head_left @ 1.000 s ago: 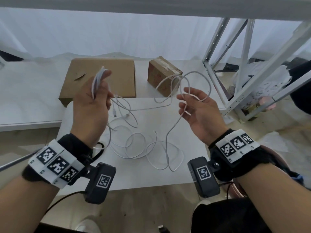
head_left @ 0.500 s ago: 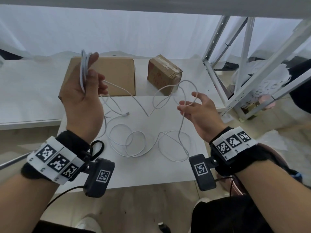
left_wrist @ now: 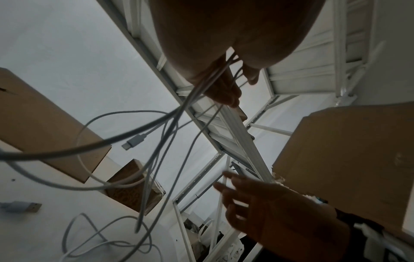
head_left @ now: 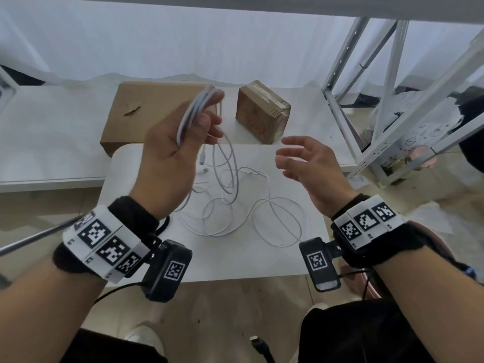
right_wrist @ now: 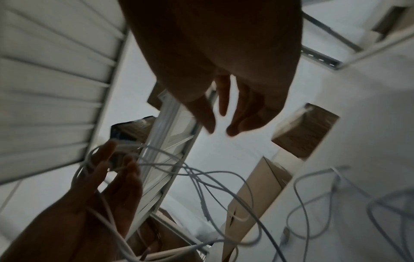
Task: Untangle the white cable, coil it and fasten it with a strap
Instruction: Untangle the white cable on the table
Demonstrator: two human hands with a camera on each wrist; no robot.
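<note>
My left hand (head_left: 207,111) is raised over the table and pinches a bundle of white cable (head_left: 195,113) loops between thumb and fingers. From the bundle, strands hang down to loose tangled loops (head_left: 275,221) on the white table (head_left: 235,263). In the left wrist view the strands (left_wrist: 201,85) run through my fingers (left_wrist: 226,92), and a small connector (left_wrist: 134,141) dangles below. My right hand (head_left: 285,153) hovers to the right with its fingers relaxed and nothing in it. The right wrist view shows its fingertips (right_wrist: 208,122) spread apart and bare.
A flat cardboard box (head_left: 136,113) and a small taped box (head_left: 262,111) lie at the back of the table. A white metal rack (head_left: 366,100) stands at the right. A USB plug (left_wrist: 22,206) lies on the table. A black loop (head_left: 165,224) shows behind my left wrist.
My right hand has let go of the cable loop it held up, and that loop now lies on the table. My left hand has moved right with its bundle.
</note>
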